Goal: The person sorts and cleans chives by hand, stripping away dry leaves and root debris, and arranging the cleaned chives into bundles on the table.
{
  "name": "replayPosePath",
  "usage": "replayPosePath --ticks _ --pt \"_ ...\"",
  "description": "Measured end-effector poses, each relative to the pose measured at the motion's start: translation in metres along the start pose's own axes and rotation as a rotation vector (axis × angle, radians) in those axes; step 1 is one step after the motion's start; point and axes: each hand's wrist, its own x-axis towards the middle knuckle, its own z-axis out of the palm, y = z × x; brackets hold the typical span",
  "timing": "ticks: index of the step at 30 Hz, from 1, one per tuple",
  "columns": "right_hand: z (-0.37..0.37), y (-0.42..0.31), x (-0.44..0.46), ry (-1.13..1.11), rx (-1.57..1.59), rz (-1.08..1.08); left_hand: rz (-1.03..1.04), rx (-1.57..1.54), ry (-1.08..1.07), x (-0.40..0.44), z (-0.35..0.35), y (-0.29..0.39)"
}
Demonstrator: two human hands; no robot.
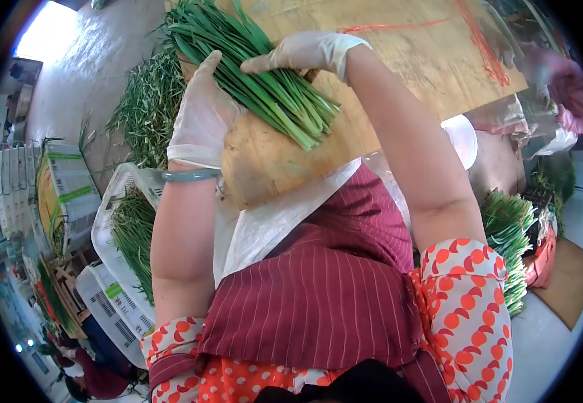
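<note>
A bunch of garlic chives [258, 77] lies slantwise on a wooden board [271, 168], its pale cut ends toward the lower right and its leaves toward the upper left. Both hands wear thin whitish gloves. My left hand [204, 121] holds the bunch from the left side, thumb along the leaves, its other fingers mostly hidden. From the right, my right hand [311, 54] grips the bunch with the thumb laid across the top; the fingers underneath are largely out of sight. Red-orange strings [486, 47] lie on the board's right part.
A heap of loose green trimmings [147, 111] lies on the floor at the left. A white crate [107, 221] with chives stands by my left arm. More chives [510, 235] are stacked near my right elbow. A pink plastic bag [570, 91] is at the far right.
</note>
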Motion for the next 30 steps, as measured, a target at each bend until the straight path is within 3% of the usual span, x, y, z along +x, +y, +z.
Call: replayPosePath --ticks 1,3,7,9,10,12,15,17,19,21,24,25,27,30 --pt "0.002 -0.008 -0.001 -0.017 -0.110 -0.050 0.008 0.000 -0.003 0.000 0.004 0.001" --pt "0.022 -0.016 0.016 0.179 -0.466 -0.038 0.118 0.085 0.092 0.001 0.007 0.002" --pt "0.044 -0.015 0.028 0.317 -0.534 -0.064 0.002 0.005 -0.066 0.022 -0.017 0.008" --pt "0.052 -0.011 0.025 0.436 -0.615 -0.126 -0.021 0.043 0.011 0.014 -0.009 0.005" --pt "0.058 -0.005 0.027 0.509 -0.556 -0.134 -0.047 0.080 0.092 0.008 -0.003 0.005" --pt "0.060 0.001 0.026 0.592 -0.502 -0.148 -0.006 0.083 0.018 0.013 -0.010 0.005" --pt "0.052 0.009 0.010 0.567 -0.303 -0.319 0.026 0.081 -0.049 0.013 -0.013 0.011" --pt "0.057 0.012 -0.002 0.632 -0.159 -0.592 0.136 0.072 -0.143 0.010 -0.015 0.017" --pt "0.052 0.000 -0.017 0.597 -0.105 -0.610 0.196 0.121 -0.187 -0.010 0.002 0.029" --pt "0.049 -0.012 -0.027 0.690 0.029 -0.830 0.488 0.256 -0.328 -0.035 0.028 0.039" --pt "0.043 -0.024 -0.021 0.697 0.130 -0.996 0.602 0.287 -0.359 -0.060 0.051 0.044" --pt "0.044 -0.027 -0.013 0.821 0.180 -1.138 0.668 0.372 -0.338 -0.064 0.056 0.044" --pt "0.050 -0.026 -0.009 0.881 0.239 -1.175 0.733 0.499 -0.216 -0.066 0.057 0.029" --pt "0.066 0.009 0.013 0.743 0.419 -0.986 0.770 0.566 -0.182 -0.037 0.033 -0.003"
